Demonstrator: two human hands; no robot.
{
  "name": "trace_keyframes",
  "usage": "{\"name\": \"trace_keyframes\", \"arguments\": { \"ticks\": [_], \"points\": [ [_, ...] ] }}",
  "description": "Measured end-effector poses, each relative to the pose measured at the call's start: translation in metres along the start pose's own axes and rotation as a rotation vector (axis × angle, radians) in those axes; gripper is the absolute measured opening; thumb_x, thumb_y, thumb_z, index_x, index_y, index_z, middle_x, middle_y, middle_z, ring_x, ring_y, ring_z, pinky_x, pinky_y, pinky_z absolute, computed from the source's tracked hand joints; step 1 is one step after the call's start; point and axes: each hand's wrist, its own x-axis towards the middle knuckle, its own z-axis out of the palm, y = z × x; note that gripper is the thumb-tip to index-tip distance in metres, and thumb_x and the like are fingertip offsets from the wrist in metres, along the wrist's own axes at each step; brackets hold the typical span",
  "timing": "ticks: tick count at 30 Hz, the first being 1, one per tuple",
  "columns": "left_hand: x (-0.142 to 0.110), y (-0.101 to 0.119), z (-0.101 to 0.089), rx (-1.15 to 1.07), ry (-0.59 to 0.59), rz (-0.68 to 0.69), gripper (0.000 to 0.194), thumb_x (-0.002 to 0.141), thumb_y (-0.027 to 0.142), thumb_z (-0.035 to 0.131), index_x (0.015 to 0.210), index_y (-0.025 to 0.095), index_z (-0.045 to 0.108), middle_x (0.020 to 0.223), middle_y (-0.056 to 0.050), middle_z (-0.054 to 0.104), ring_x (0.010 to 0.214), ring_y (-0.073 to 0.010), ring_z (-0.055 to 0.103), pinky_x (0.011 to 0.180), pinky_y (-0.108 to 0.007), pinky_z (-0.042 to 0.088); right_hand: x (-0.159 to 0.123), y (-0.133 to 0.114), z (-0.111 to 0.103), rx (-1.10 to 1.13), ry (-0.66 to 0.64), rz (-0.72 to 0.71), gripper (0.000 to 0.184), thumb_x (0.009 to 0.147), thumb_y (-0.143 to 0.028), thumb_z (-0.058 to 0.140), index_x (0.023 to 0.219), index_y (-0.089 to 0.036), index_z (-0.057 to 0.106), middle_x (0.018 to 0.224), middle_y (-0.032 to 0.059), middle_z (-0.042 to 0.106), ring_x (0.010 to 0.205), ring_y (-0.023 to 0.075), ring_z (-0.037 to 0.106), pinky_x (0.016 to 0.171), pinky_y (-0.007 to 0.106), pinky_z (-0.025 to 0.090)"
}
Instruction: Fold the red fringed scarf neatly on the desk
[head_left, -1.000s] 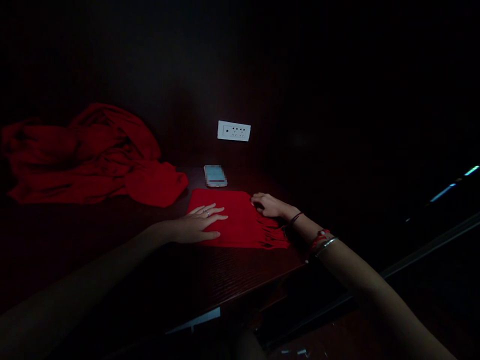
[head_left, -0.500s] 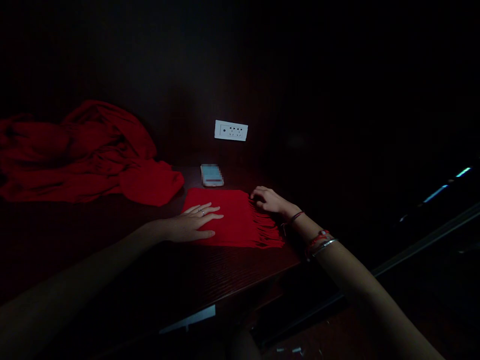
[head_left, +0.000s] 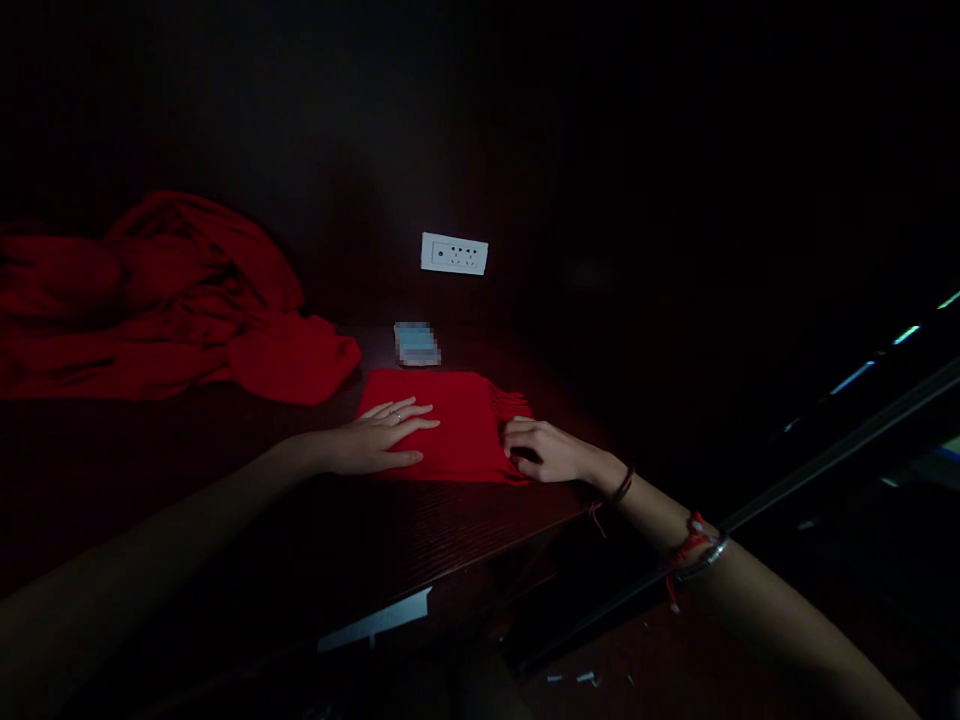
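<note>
A folded red scarf (head_left: 461,425) lies flat on the dark wooden tabletop, its fringe (head_left: 511,402) pointing right. My left hand (head_left: 382,438), a ring on one finger, rests open on the left part of the scarf with the fingers spread. At the scarf's right edge, my right hand (head_left: 544,450) has its fingers curled onto the fringe and covers the near part of it. Bracelets circle my right wrist and forearm.
A heap of crumpled red cloth (head_left: 172,310) lies to the left. Behind the scarf is a small pale blue, pixelated item (head_left: 417,343), below a white wall socket (head_left: 454,254). The table's front edge (head_left: 480,562) slants up to the right. Surroundings are very dark.
My right hand has moved along the fringe from its far end toward the near side. My left hand stays flat on the scarf. The view has shifted slightly.
</note>
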Motion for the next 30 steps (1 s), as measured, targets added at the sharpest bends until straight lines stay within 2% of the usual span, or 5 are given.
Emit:
{"name": "trace_keyframes", "arguments": {
  "ticks": [8, 13, 17, 24, 30],
  "points": [
    [0.001, -0.002, 0.001, -0.024, 0.002, -0.008, 0.053, 0.080, 0.049, 0.034, 0.127, 0.027, 0.025, 0.138, -0.002, 0.013, 0.125, -0.0237, 0.006, 0.098, -0.040, 0.012, -0.045, 0.015, -0.017, -0.095, -0.049, 0.147, 0.014, 0.068, -0.008, 0.041, 0.070, -0.016, 0.051, 0.074, 0.0040, 0.049, 0.072, 0.0145, 0.044, 0.070, 0.028, 0.037],
    [0.001, -0.002, 0.002, -0.015, -0.001, -0.014, 0.053, 0.080, 0.049, 0.033, 0.128, 0.027, 0.024, 0.138, -0.003, 0.012, 0.125, -0.0238, 0.005, 0.098, -0.040, 0.012, -0.026, -0.009, -0.016, -0.040, 0.076, 0.054, 0.017, 0.070, -0.009, 0.041, 0.081, -0.016, 0.051, 0.088, 0.0062, 0.050, 0.085, 0.0160, 0.043, 0.078, 0.030, 0.036],
    [0.000, 0.000, 0.000, -0.010, -0.011, -0.027, 0.053, 0.080, 0.049, 0.033, 0.128, 0.027, 0.024, 0.138, -0.003, 0.012, 0.125, -0.0235, 0.004, 0.098, -0.040, 0.011, -0.007, -0.021, 0.003, -0.037, 0.001, -0.029, 0.010, 0.071, -0.013, 0.042, 0.076, -0.016, 0.050, 0.080, 0.0053, 0.049, 0.078, 0.0157, 0.043, 0.074, 0.029, 0.037],
    [0.001, -0.001, 0.001, -0.031, -0.002, -0.014, 0.054, 0.080, 0.050, 0.034, 0.128, 0.028, 0.024, 0.138, -0.002, 0.012, 0.125, -0.0245, 0.005, 0.098, -0.041, 0.012, -0.044, 0.002, -0.007, -0.137, -0.108, 0.064, 0.011, 0.070, -0.011, 0.040, 0.072, -0.017, 0.049, 0.071, 0.0036, 0.049, 0.068, 0.0146, 0.043, 0.069, 0.027, 0.037],
    [0.001, -0.001, 0.001, -0.009, -0.001, -0.010, 0.054, 0.080, 0.051, 0.031, 0.128, 0.028, 0.024, 0.138, -0.002, 0.013, 0.125, -0.0243, 0.006, 0.098, -0.041, 0.012, -0.036, -0.019, -0.016, -0.091, 0.022, 0.046, 0.013, 0.072, -0.013, 0.041, 0.079, -0.016, 0.050, 0.080, 0.0050, 0.050, 0.077, 0.0160, 0.043, 0.076, 0.031, 0.034]
  ]
}}
